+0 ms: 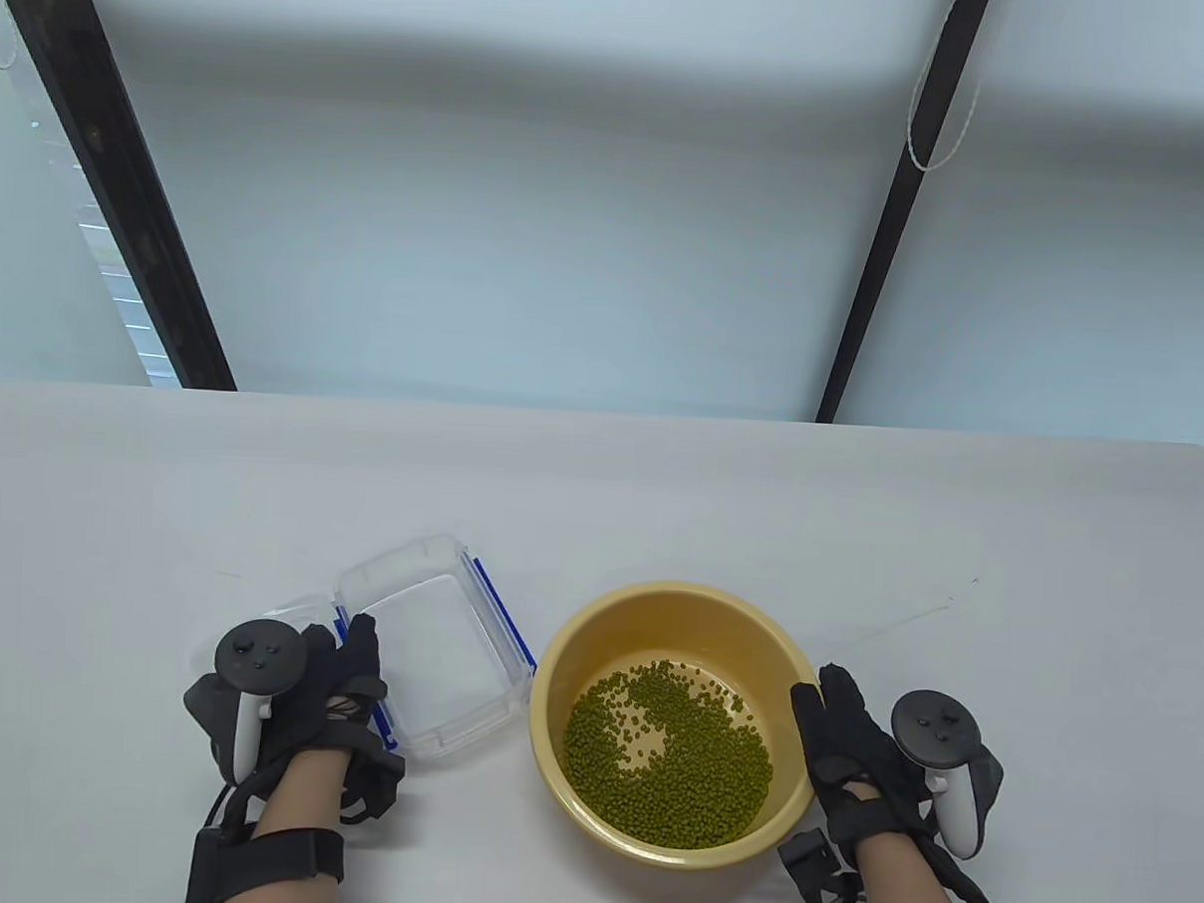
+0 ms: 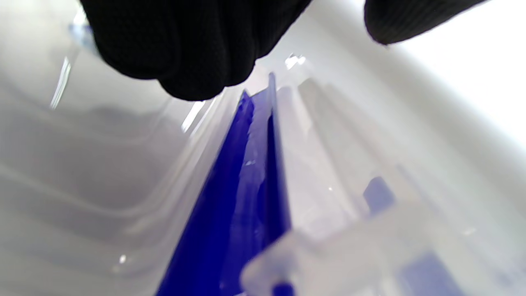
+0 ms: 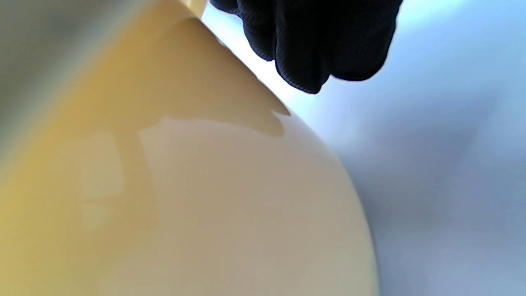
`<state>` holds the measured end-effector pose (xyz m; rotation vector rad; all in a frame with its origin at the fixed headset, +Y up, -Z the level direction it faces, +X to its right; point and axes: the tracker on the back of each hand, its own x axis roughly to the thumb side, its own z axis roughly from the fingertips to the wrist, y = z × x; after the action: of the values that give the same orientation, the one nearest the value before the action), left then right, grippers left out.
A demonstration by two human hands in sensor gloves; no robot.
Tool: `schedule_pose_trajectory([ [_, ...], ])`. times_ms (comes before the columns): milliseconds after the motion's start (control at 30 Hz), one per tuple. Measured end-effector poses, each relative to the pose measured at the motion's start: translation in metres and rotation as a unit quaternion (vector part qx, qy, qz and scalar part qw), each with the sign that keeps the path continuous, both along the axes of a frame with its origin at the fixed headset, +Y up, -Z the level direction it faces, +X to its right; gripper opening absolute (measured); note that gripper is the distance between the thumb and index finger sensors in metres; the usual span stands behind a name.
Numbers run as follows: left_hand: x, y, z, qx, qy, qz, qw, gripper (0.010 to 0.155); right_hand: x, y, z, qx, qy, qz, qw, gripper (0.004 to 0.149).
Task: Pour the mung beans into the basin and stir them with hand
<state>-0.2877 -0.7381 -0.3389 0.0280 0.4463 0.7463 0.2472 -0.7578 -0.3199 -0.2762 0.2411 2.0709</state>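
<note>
A yellow basin point(image 1: 559, 659) stands on the table at centre right, with green mung beans point(image 1: 683, 774) spread over its bottom. To its left lies a clear plastic box point(image 1: 434, 654) with blue latches, with nothing in it. My left hand point(image 1: 353, 660) holds the box at its left wall; in the left wrist view the fingers point(image 2: 189, 41) and the thumb sit either side of a blue latch point(image 2: 242, 185). My right hand point(image 1: 829, 701) lies with straight fingers against the basin's right rim; its fingers point(image 3: 320, 37) hang beside the basin's outer wall point(image 3: 185, 185).
The grey table point(image 1: 600, 491) runs wide behind both containers, up to its far edge. Two dark slanted posts point(image 1: 144, 212) stand beyond that edge, in front of a pale wall.
</note>
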Motion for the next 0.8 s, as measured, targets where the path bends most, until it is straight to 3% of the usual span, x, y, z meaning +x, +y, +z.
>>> schedule_pose_trajectory([
  [133, 0.017, 0.035, 0.019, 0.068, -0.055, -0.016, 0.996, 0.075, 0.002, 0.002, 0.000, 0.005, -0.006, -0.004, 1.000, 0.080],
  [233, 0.045, 0.048, 0.035, 0.091, -0.134, 0.028, 0.986, 0.071, 0.005, 0.005, 0.000, 0.013, -0.011, -0.006, 1.000, 0.080],
  [367, 0.098, 0.026, 0.044, -0.016, -0.242, 0.161, 0.957, 0.072, 0.010, 0.010, 0.002, 0.032, -0.024, 0.002, 0.999, 0.079],
  [500, 0.132, -0.010, 0.049, -0.105, -0.274, 0.114, 0.949, 0.083, 0.016, 0.016, 0.007, 0.056, -0.041, 0.004, 0.998, 0.079],
  [600, 0.146, -0.031, 0.049, -0.124, -0.284, 0.164, 0.937, 0.083, 0.016, 0.025, 0.010, 0.094, -0.049, 0.023, 0.994, 0.077],
  [667, 0.148, -0.036, 0.047, -0.122, -0.251, 0.223, 0.934, 0.079, 0.009, 0.036, 0.014, 0.149, -0.053, 0.125, 0.979, 0.075],
  [800, 0.145, -0.034, 0.044, -0.123, -0.238, 0.242, 0.933, 0.073, -0.015, 0.063, 0.020, 0.244, -0.006, 0.288, 0.926, 0.073],
])
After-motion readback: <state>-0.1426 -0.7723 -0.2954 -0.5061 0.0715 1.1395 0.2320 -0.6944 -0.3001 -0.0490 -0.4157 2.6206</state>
